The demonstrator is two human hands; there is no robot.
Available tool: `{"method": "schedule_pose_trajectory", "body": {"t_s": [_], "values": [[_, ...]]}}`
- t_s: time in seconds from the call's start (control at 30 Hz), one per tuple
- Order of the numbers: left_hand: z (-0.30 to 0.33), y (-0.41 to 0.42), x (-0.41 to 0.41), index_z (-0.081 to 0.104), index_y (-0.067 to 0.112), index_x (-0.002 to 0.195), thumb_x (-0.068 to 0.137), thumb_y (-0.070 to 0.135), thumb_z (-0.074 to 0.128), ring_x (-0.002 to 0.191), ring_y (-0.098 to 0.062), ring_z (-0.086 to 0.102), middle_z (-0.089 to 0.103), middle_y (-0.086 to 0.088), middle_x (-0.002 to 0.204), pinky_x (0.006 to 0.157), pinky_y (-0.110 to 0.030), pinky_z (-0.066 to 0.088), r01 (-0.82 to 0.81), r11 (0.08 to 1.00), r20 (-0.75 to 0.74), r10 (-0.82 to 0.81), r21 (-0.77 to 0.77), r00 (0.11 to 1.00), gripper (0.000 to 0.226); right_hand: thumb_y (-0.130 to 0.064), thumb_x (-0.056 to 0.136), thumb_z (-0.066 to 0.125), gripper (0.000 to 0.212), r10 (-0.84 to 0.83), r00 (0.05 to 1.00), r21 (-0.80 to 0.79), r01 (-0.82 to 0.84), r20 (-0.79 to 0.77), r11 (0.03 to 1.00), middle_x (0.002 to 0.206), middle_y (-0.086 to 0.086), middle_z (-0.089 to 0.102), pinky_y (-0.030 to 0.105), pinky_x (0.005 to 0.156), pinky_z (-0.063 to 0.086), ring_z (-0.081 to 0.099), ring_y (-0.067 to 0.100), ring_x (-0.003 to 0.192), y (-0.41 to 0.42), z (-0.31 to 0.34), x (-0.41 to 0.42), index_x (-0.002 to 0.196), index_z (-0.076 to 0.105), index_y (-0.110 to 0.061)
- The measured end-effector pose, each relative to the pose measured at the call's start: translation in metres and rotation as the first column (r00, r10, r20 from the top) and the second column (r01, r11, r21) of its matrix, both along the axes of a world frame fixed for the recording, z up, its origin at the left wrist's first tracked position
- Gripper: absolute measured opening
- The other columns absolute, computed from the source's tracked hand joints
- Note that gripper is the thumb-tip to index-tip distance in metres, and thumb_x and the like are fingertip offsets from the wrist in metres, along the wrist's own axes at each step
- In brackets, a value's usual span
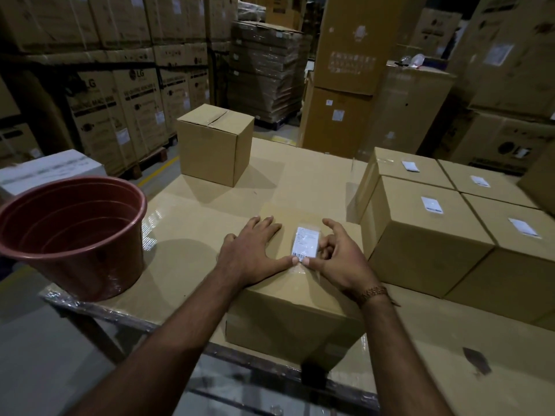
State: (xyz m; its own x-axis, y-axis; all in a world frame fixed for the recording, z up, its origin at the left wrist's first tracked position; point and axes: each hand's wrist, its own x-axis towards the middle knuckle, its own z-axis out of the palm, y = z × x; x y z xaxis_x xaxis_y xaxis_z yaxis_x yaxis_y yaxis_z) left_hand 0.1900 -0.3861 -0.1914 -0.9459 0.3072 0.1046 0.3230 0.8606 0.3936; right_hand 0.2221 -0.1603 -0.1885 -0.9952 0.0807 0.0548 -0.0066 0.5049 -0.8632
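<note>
My left hand (pixel 255 250) lies flat, fingers spread, on top of the plain brown cardboard box (pixel 288 310) at the near edge of the cardboard-covered table (pixel 186 235). Its thumb touches the lower edge of the white rectangular barcode label (pixel 306 243). My right hand (pixel 339 259) pinches that label, thumb on its bottom edge and curled fingers against its right side. The label lies on the box top. A round reddish-brown plastic bucket (pixel 72 235) stands to the left.
</note>
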Motion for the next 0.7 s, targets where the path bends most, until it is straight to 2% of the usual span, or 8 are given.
{"method": "schedule_pose_trajectory", "body": {"t_s": [0.1, 0.27, 0.37, 0.43, 0.53, 0.7], "values": [[0.001, 0.000, 0.001, 0.031, 0.041, 0.162, 0.077, 0.096, 0.045, 0.160, -0.008, 0.009, 0.017, 0.018, 0.174, 0.119, -0.059, 0.032, 0.001, 1.000, 0.002, -0.001, 0.003, 1.000, 0.102, -0.021, 0.076, 0.095, 0.090, -0.028, 0.999, 0.057, 0.029, -0.020, 0.998, 0.087, -0.007, 0.061, 0.023, 0.072, 0.048, 0.055, 0.003, 0.071, -0.003, 0.001, 0.003, 0.151, 0.047, -0.026], [0.002, -0.001, 0.002, 0.030, 0.040, 0.163, 0.076, 0.097, 0.044, 0.161, -0.008, 0.008, 0.016, 0.018, 0.174, 0.119, -0.060, 0.031, 0.007, 1.000, 0.012, -0.007, 0.012, 1.000, 0.104, -0.021, 0.080, 0.093, 0.048, -0.047, 0.997, 0.132, 0.055, -0.063, 0.990, 0.078, -0.007, 0.064, 0.016, 0.060, 0.044, 0.055, -0.003, 0.062, -0.007, 0.002, 0.011, 0.117, 0.063, -0.025], [0.001, -0.001, 0.001, 0.030, 0.040, 0.163, 0.076, 0.098, 0.044, 0.161, -0.007, 0.008, 0.015, 0.019, 0.174, 0.119, -0.059, 0.031, 0.005, 1.000, 0.018, -0.006, 0.013, 1.000, 0.106, -0.027, 0.082, 0.090, 0.024, -0.079, 0.994, 0.210, 0.094, -0.077, 0.973, 0.074, -0.007, 0.068, 0.026, 0.063, 0.052, 0.058, 0.002, 0.063, -0.010, -0.001, 0.015, 0.095, 0.069, -0.024], [0.002, -0.001, 0.001, 0.029, 0.039, 0.164, 0.076, 0.098, 0.044, 0.161, -0.008, 0.007, 0.015, 0.019, 0.174, 0.119, -0.059, 0.031, 0.009, 1.000, 0.022, -0.009, 0.012, 1.000, 0.106, -0.031, 0.084, 0.088, 0.020, -0.089, 0.993, 0.258, 0.105, -0.072, 0.961, 0.072, -0.006, 0.068, 0.035, 0.066, 0.054, 0.059, 0.008, 0.065, -0.011, -0.004, 0.014, 0.085, 0.072, -0.019], [0.001, -0.002, 0.001, 0.029, 0.039, 0.164, 0.078, 0.097, 0.045, 0.161, -0.008, 0.007, 0.015, 0.018, 0.174, 0.118, -0.059, 0.030, 0.022, 0.999, 0.023, -0.023, 0.027, 0.999, 0.105, -0.035, 0.086, 0.086, 0.023, -0.080, 0.996, 0.260, 0.088, -0.039, 0.962, 0.072, -0.004, 0.067, 0.034, 0.064, 0.053, 0.056, 0.009, 0.065, -0.009, -0.003, 0.012, 0.088, 0.074, -0.015], [0.000, -0.008, -0.003, 0.024, 0.038, 0.166, 0.080, 0.090, 0.052, 0.161, -0.007, 0.002, 0.010, 0.019, 0.175, 0.120, -0.060, 0.029, 0.065, 0.995, 0.075, -0.070, 0.075, 0.995, 0.104, -0.036, 0.092, 0.081, 0.019, -0.017, 1.000, 0.243, 0.012, 0.020, 0.970, 0.070, -0.008, 0.059, 0.031, 0.064, 0.047, 0.052, 0.009, 0.065, -0.005, 0.000, 0.009, 0.102, 0.078, -0.021]]}}
